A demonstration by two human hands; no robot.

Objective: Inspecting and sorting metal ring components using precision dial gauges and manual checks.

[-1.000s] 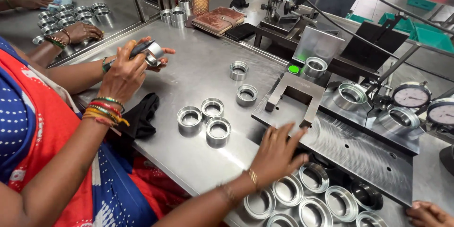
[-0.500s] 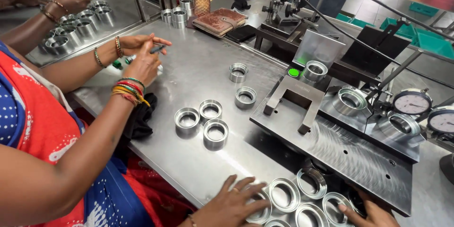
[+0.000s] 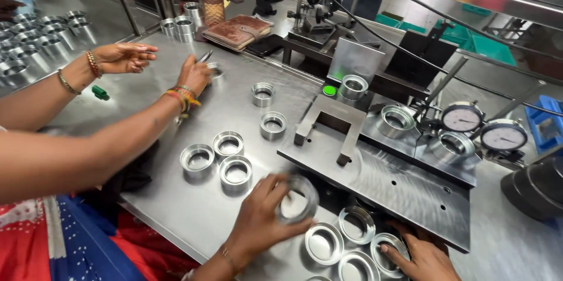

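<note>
The right hand (image 3: 262, 226), low in the middle of the frame, is clenching its grip around a ring (image 3: 297, 199), so the step in hand looks like lifting one ring off the batch at the table's (image 3: 176, 210) near edge. The ring is sitting just above the table, left of the loose rings (image 3: 346, 240) where a co-worker's hand (image 3: 423, 259) is resting. It is showing as a short, wide, shiny metal sleeve, blurred by motion. Being smooth and thin-walled, it is calling for a firm, even pinch and a level carry in whatever move comes next. The left hand (image 3: 193, 76), at upper left, is bunching its fingers beside a small ring (image 3: 216, 70); whether its grip is grasping anything I cannot tell.
</note>
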